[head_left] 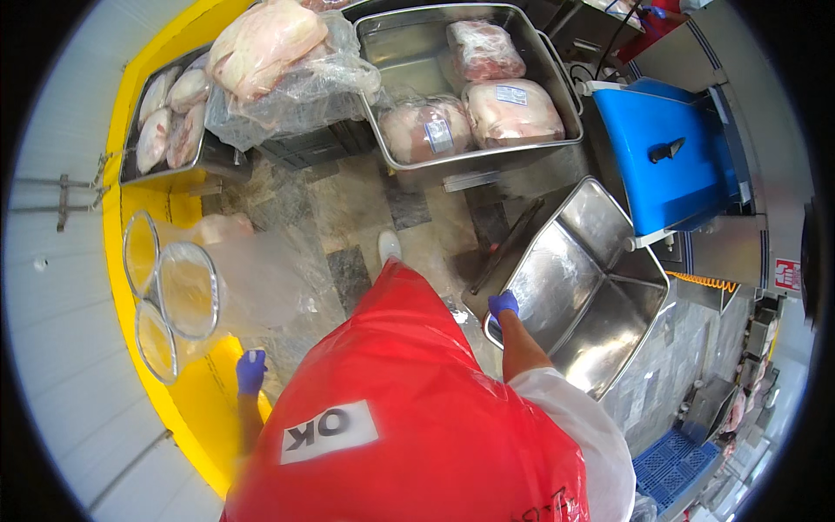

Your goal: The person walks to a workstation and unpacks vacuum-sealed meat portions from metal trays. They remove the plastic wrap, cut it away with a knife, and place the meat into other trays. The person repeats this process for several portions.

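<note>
Stainless-steel tub (557, 278), rectangular, round-cornered and shiny inside, stands at the person's right; the gloved right hand (503, 304) curls around its near rim, fingertips partly hidden. Near the yellow barrier (196, 383), the gloved left hand (251, 372) hangs half-open, nothing visible in it. The tub's underside is hidden. Farther off, another tub (396, 65) contains wrapped meat (513, 113).

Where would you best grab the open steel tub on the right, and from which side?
Probably by the rim of the steel tub, from the person's near side: that edge faces them, the right hand grips there, and the broad, smooth walls seem to offer less hold.
</note>
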`<action>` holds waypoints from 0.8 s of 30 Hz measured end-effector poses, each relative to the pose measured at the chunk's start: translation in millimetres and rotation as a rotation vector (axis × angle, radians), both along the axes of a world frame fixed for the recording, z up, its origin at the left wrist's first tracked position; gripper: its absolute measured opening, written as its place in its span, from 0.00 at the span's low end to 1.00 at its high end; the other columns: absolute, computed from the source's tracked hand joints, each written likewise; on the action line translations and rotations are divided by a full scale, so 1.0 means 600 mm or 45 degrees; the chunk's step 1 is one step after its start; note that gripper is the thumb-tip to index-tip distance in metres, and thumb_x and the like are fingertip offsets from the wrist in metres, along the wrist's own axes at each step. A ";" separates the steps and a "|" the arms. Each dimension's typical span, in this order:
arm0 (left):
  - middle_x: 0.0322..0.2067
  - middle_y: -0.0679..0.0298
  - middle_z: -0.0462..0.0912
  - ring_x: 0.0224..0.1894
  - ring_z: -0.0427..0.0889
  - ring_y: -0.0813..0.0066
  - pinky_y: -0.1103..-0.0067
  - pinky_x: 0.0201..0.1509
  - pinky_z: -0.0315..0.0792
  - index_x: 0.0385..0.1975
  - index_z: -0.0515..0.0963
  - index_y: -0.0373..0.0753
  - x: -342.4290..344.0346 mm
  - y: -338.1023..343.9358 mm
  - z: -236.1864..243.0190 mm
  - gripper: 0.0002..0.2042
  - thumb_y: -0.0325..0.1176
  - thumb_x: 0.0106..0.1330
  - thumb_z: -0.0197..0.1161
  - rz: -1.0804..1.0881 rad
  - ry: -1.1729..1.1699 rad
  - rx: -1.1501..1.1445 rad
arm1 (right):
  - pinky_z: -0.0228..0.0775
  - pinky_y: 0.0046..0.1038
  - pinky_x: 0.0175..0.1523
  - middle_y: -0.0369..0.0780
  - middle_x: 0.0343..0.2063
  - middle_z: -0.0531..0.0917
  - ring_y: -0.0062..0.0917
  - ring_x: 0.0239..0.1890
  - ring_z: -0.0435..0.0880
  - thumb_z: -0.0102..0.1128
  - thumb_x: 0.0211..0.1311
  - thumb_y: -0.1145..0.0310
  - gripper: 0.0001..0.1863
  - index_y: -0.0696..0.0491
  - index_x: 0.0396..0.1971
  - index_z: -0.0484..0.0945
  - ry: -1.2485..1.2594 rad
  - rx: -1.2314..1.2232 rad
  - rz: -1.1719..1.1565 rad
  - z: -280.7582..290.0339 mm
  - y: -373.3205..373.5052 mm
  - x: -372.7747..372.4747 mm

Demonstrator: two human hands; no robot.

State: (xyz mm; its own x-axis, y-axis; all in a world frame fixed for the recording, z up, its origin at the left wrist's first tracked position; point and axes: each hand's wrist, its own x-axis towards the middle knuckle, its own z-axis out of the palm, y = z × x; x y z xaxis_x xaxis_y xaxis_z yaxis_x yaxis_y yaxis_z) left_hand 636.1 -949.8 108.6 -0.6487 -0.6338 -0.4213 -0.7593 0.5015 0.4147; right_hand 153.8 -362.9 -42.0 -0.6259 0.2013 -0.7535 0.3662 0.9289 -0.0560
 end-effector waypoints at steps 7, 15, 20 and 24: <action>0.19 0.54 0.80 0.22 0.82 0.62 0.68 0.30 0.74 0.28 0.80 0.34 -0.125 -0.066 0.101 0.14 0.40 0.67 0.62 0.506 -0.100 0.161 | 0.74 0.41 0.62 0.58 0.55 0.81 0.49 0.59 0.80 0.62 0.52 0.55 0.29 0.59 0.52 0.80 -0.068 0.007 -0.089 0.045 -0.162 -0.009; 0.17 0.60 0.77 0.18 0.78 0.69 0.69 0.28 0.73 0.27 0.79 0.33 -0.151 -0.154 0.065 0.14 0.39 0.67 0.63 0.358 0.059 -0.046 | 0.74 0.43 0.61 0.56 0.53 0.82 0.50 0.58 0.81 0.64 0.57 0.54 0.30 0.58 0.54 0.79 -0.095 -0.044 -0.079 0.026 -0.239 0.000; 0.17 0.61 0.75 0.19 0.73 0.72 0.69 0.25 0.69 0.27 0.78 0.37 -0.168 -0.208 0.088 0.14 0.42 0.68 0.63 0.689 0.170 0.006 | 0.77 0.41 0.52 0.49 0.44 0.87 0.42 0.49 0.86 0.59 0.64 0.58 0.21 0.56 0.52 0.81 -0.238 -0.197 0.197 -0.109 -0.195 0.006; 0.20 0.61 0.81 0.23 0.80 0.71 0.71 0.30 0.72 0.30 0.83 0.37 -0.269 -0.344 0.104 0.16 0.44 0.70 0.62 0.779 0.531 -0.124 | 0.77 0.39 0.48 0.48 0.41 0.87 0.40 0.44 0.86 0.59 0.65 0.58 0.19 0.56 0.50 0.81 -0.298 -0.214 0.083 -0.042 -0.233 0.017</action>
State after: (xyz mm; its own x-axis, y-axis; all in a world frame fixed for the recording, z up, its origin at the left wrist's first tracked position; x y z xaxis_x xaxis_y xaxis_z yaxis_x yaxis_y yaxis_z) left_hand 474.8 -1156.2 171.0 -0.2620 -0.9548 -0.1405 -0.7038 0.0895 0.7047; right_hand 164.3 -502.7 -67.4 -0.4386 0.0262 -0.8983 0.3268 0.9358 -0.1323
